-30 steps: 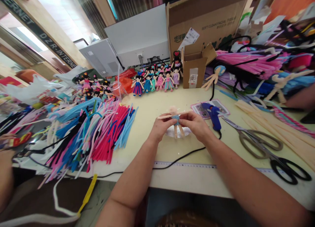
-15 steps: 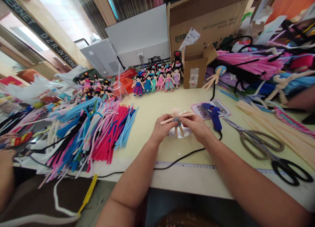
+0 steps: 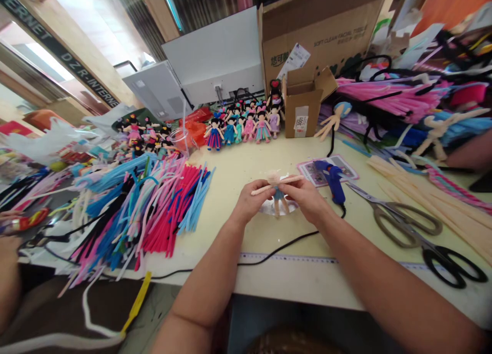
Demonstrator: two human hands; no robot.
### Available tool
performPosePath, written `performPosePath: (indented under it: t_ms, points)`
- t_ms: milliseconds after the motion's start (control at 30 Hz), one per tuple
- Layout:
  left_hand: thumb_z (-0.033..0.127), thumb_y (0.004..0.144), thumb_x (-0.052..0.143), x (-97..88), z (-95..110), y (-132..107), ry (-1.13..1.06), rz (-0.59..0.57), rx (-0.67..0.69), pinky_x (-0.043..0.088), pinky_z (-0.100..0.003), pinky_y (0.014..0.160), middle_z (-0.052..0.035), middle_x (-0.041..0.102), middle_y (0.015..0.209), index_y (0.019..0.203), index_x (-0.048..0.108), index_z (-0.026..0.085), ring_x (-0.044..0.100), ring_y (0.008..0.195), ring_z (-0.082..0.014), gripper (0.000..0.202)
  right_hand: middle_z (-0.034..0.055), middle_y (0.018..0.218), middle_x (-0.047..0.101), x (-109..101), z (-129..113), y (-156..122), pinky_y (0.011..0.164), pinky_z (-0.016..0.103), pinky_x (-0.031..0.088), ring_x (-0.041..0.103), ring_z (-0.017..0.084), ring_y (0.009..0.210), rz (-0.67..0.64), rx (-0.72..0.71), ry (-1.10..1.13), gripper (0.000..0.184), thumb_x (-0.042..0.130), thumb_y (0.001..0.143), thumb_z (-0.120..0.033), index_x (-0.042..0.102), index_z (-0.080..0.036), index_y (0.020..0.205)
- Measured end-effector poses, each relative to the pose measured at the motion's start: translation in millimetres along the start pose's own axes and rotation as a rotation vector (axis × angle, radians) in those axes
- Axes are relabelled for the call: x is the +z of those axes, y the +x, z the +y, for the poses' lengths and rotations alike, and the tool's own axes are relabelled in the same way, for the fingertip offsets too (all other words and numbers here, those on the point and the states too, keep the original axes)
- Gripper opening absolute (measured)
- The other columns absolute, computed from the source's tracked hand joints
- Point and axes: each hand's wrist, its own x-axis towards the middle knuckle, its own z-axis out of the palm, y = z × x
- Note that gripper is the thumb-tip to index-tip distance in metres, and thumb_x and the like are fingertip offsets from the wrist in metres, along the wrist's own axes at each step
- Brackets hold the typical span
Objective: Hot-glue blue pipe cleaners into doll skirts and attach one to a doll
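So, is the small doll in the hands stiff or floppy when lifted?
Likely light: the left hand and right hand hold the doll in a mere pinch. Its arms stick out straight, so probably stiffish. The fuzzy surface should resist slipping.

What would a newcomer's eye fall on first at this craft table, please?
Most likely the big heap of bright pipe cleaners spread out on the left. Next, the row of finished dolls along the back, and in the middle the left hand and right hand pinching an unfinished pipe-cleaner doll, with a blue glue gun just to its right.
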Motion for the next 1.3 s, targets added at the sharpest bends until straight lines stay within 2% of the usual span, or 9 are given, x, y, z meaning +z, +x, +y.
performPosePath:
  t_ms: [233,433,667,867,1033,1300]
  points:
    - [0.033,0.068,0.07,2.9,-0.8,1.3,-0.016,0.034,-0.006,0.043,-0.026,0.06,-0.0009,0.062,0.062,0.071,0.067,0.014,0.056,0.063,-0.0131,0.02,0.0007,0.064,0.066,4.3,-4.1,-2.2,0.073,0.034,0.046,0.064,0.019,0.069,-0.043,-0.057,0.077,0.025,0.079,0.061,-0.038,0.065,-0.019,0.069]
    - [0.035,0.069,0.069,4.3,-1.3,1.9,-0.048,0.039,0.011,0.042,-0.026,0.06,-0.0004,0.061,0.059,0.066,0.064,0.014,0.054,0.059,-0.0119,0.021,0.0025,0.064,0.068,5.0,-3.7,-1.2,0.074,0.036,0.048,0.064,0.02,0.067,-0.082,-0.094,0.075,0.022,0.078,0.063,-0.038,0.07,-0.017,0.069]
    - [0.033,0.063,0.074,4.1,-0.6,2.4,-0.081,0.057,-0.049,0.04,-0.025,0.059,0.0005,0.061,0.061,0.072,0.068,0.014,0.053,0.06,-0.0112,0.022,0.0019,0.073,0.069,2.3,1.9,1.8,0.076,0.033,0.046,0.062,0.019,0.074,-0.004,-0.113,0.066,0.02,0.079,0.059,-0.034,0.071,-0.019,0.07]
    - [0.035,0.059,0.078,2.3,-4.0,3.0,-0.064,0.12,-0.053,0.036,-0.025,0.059,0.0015,0.061,0.061,0.071,0.07,0.015,0.051,0.061,-0.0111,0.025,0.0038,0.082,0.071,0.8,1.7,1.6,0.082,0.035,0.044,0.062,0.022,0.086,-0.034,-0.116,0.036,0.021,0.076,0.062,-0.034,0.073,-0.019,0.076]
    - [0.033,0.058,0.078,3.6,-6.6,3.7,-0.084,0.126,-0.061,0.04,-0.026,0.065,-0.0003,0.066,0.067,0.074,0.071,0.014,0.055,0.066,-0.0131,0.025,0.0033,0.082,0.069,3.1,2.7,0.1,0.078,0.033,0.044,0.06,0.02,0.081,-0.007,-0.113,0.039,0.021,0.077,0.061,-0.034,0.072,-0.019,0.074]
    - [0.031,0.055,0.079,5.4,-8.8,4.4,-0.09,0.147,-0.071,0.041,-0.026,0.064,0.0,0.066,0.065,0.072,0.069,0.014,0.056,0.065,-0.0133,0.026,0.0024,0.075,0.067,5.6,6.6,0.8,0.073,0.032,0.044,0.058,0.019,0.076,0.056,-0.098,-0.01,0.021,0.076,0.06,-0.033,0.069,-0.017,0.072]
